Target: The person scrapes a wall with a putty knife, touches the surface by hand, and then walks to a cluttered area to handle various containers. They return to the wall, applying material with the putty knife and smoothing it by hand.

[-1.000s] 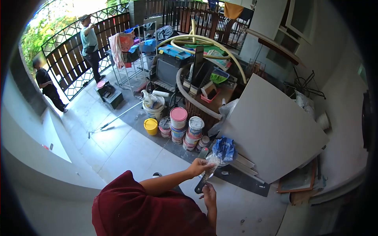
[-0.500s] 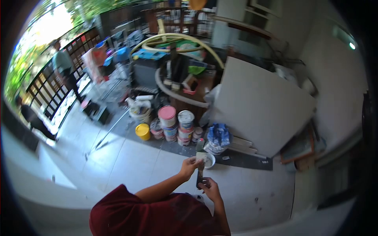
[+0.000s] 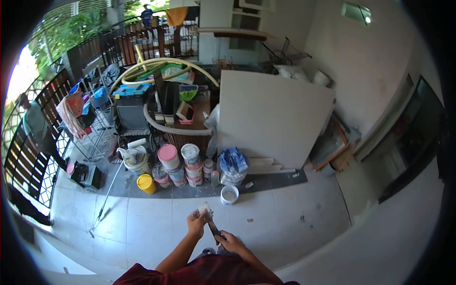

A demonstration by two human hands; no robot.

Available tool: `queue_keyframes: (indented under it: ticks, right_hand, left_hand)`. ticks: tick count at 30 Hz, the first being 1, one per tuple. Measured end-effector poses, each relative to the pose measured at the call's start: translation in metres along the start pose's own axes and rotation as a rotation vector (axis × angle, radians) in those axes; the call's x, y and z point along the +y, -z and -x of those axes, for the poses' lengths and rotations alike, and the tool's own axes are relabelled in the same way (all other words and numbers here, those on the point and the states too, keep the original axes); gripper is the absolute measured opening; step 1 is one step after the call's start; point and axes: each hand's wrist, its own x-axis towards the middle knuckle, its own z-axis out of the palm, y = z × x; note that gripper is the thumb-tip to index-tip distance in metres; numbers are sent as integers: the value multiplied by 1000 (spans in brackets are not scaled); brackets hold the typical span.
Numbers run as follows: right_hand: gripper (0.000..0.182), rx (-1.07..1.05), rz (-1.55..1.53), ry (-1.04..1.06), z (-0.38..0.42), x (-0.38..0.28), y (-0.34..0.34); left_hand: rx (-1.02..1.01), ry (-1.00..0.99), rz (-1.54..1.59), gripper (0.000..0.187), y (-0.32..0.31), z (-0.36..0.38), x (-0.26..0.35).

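Note:
A scraper-like tool (image 3: 213,228) with a dark handle slants between my two hands, low in the middle of the view. My left hand (image 3: 196,223) is closed at its upper end, by a pale, crusted piece (image 3: 205,208); whether that piece is the blade or something on it is hard to tell. Lower down, my right hand (image 3: 230,241) wraps round the dark handle. Beyond my hands, a white tub (image 3: 229,195) stands on the tiled floor, touching neither hand.
Stacked paint buckets (image 3: 167,157), a yellow bucket (image 3: 146,184) and a blue-covered bucket (image 3: 233,164) stand ahead. A large board (image 3: 270,118) leans behind. A long pole (image 3: 108,197) lies left. One person (image 3: 37,124) stands at the left railing, another (image 3: 147,16) farther back.
The view has swung to the right, so the buckets and board appear farther left. My hands still hold the tool, which now tilts more, and the white tub shows clear of them.

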Motion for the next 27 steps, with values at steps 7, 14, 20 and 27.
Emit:
queue_keyframes:
  ticks: [7, 14, 20, 27]
  right_hand:
    - [31, -2, -14, 159, 17, -3, 29]
    - [31, -14, 127, 209, 52, -4, 146]
    - [34, 241, 103, 258, 139, 15, 294]
    - [26, 524, 4, 203, 209, 55, 411]
  left_hand:
    - [-99, -17, -210, 22, -33, 11, 12]
    - [-234, -19, -353, 27, -124, -9, -39]
    - [-394, -105, -572, 25, -288, -34, -145]
    - [-599, -75, -644, 26, -471, -10, -218]
